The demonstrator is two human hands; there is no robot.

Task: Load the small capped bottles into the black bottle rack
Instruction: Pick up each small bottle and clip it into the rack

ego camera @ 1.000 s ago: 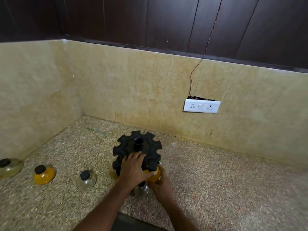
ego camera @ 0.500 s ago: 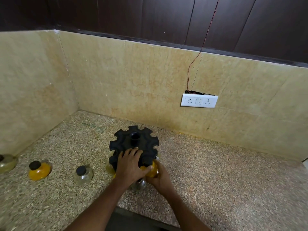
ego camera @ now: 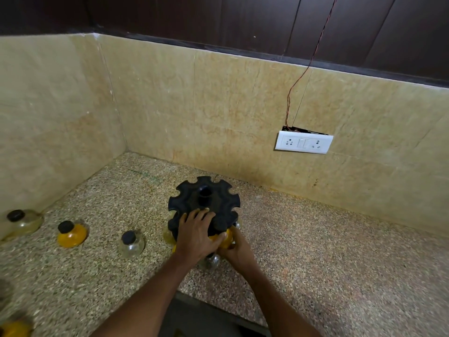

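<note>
While the left hand [ego camera: 196,235] spreads flat on the black rack [ego camera: 204,203] to steady it, the right hand [ego camera: 237,249] curls its fingers around a yellow bottle [ego camera: 223,239], seating it in a near slot.

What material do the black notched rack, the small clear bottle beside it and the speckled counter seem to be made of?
The black notched rack looks like matte moulded plastic: dull and uniform. The small clear bottle with a black cap seems to be glass or clear plastic: transparent with bright glints. The speckled counter looks like polished granite or terrazzo: fine grains.
</note>
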